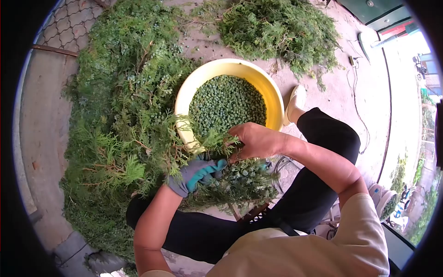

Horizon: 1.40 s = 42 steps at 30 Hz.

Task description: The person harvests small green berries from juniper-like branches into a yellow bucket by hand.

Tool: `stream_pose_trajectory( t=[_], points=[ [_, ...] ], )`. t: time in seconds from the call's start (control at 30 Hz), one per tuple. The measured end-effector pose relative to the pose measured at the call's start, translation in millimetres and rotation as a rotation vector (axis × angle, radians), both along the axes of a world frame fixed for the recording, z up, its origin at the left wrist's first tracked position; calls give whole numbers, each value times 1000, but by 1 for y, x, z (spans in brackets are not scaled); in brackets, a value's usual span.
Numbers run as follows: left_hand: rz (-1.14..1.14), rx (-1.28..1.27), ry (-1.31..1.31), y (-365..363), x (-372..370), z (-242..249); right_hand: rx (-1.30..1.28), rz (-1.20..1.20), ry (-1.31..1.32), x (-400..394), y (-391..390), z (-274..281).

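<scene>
My left hand (196, 174), in a grey and teal glove, is closed round a leafy evergreen branch (161, 138) just below the rim of the yellow tub (274, 97). My bare right hand (256, 140) is over the tub's near edge, its fingers curled in at the branch's sprigs. What exactly lies between those fingertips is hidden. Small green cones (226, 101) fill much of the tub. Between my legs, under my hands, lie more cone-bearing sprigs (244, 177).
A large heap of cut evergreen branches (120, 92) spreads along the left. Another pile of branches (281, 34) lies beyond the tub. A cable (357, 97) runs over the concrete floor at right. My shoe (296, 104) stands beside the tub.
</scene>
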<state>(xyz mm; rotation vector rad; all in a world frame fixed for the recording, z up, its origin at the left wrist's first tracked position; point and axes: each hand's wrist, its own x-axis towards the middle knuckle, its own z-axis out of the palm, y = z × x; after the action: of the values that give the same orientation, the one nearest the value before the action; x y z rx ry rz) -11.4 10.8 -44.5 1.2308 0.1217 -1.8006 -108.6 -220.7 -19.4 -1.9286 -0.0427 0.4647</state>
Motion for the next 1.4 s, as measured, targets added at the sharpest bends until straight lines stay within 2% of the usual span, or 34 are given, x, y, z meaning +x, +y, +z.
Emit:
stream_pose_trajectory(
  t=[0.07, 0.1, 0.17, 0.2, 0.27, 0.3, 0.4, 0.47, 0.5, 0.53, 0.63, 0.73, 0.8, 0.87, 0.9, 1.03, 1.1, 1.13, 1.23, 1.37, 1.4],
  points=[
    [-38, 27, -71, -9, 3, 14, 16, 19, -287, 1, -7, -7],
    [-69, 56, -144, -12, 4, 17, 15, 18, -289, 4, -16, 0],
    [-34, 50, -129, -8, 6, 13, -7, -129, -19, 12, -44, 24],
    [0, 45, -108, -6, 6, 12, -105, -188, -48, 12, -55, 28],
    [5, 54, -98, -9, 6, 12, -628, -341, -532, 0, -55, 9],
    [7, 65, -88, -11, 6, 13, -628, -342, -533, -4, -53, 7],
    [2, 85, -135, -16, 7, 16, -564, -347, -522, -7, -43, 20],
    [-6, 103, -218, -16, 6, 13, 4, -79, -62, -6, -35, 30],
    [9, 78, -181, -18, 7, 12, -16, -25, -142, -9, -25, 26],
    [20, 52, -145, -20, 8, 11, -158, -32, -348, -14, -13, 15],
    [76, 75, -103, -22, 11, 6, -223, -37, -309, -20, 1, 12],
    [162, 96, -107, -20, 12, 5, -198, -2, -181, -18, 4, 11],
    [187, 110, -119, -22, 14, 7, -45, -100, 17, -15, -5, 13],
    [151, 110, -177, -24, 18, 14, 39, -175, 61, -12, -10, 5],
    [148, 16, -182, -22, 21, 15, 123, -249, 102, -10, -11, 3],
    [192, -27, -95, -20, 25, 25, 108, -222, 169, -6, -13, 7],
    [188, 44, -127, -21, 21, 27, 15, -120, -61, -5, -12, 5],
    [190, 46, -126, -21, 21, 26, 16, -118, -60, -4, -9, 4],
    [132, 53, -145, -25, 18, 25, -6, -128, -383, -4, 2, 0],
    [153, 81, -122, -25, 18, 26, -62, -119, -339, -5, 5, -7],
    [181, 84, -99, -24, 19, 26, 30, -167, -222, -2, 1, -6]
  ],
)
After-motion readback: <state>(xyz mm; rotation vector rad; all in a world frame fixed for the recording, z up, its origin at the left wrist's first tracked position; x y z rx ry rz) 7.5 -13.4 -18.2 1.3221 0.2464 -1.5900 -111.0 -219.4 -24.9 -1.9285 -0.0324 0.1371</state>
